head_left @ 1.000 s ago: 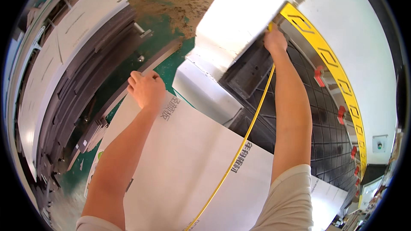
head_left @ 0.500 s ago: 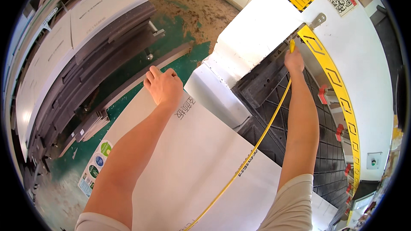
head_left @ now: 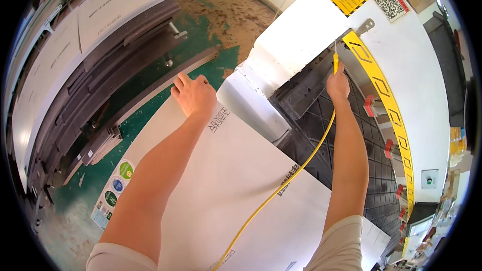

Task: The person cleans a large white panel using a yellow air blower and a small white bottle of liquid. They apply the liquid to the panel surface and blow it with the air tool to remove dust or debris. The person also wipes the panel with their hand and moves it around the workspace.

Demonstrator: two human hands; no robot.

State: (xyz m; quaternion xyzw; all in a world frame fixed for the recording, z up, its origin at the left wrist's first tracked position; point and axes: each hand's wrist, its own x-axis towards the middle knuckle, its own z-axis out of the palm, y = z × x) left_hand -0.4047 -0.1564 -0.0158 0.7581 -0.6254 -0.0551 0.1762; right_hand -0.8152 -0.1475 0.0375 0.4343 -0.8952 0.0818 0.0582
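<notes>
A large white board (head_left: 216, 180) with printed marks lies in front of me, tilted across the view. My left hand (head_left: 196, 96) is closed over its far corner, fingers curled round the edge. Over the black machine bed (head_left: 314, 105) on the right, my right hand (head_left: 339, 85) is wrapped round a yellow air blow gun (head_left: 336, 61). A thin nozzle sticks out ahead of the gun, toward the white machine housing. From that hand a yellow air hose (head_left: 266, 208) curves down over the board to the lower edge.
A tall stack of white and dark panels (head_left: 100, 30) stands at the left above a green floor (head_left: 228, 62). The white machine housing (head_left: 296, 32) carries yellow labels and a yellow strip (head_left: 386, 95). Red-tipped parts (head_left: 370, 106) line the bed. Brown dust covers the far floor.
My right hand has shifted slightly left and down with the blow gun, and the nozzle now shows. The hose bows more. My left hand stays at the board's corner.
</notes>
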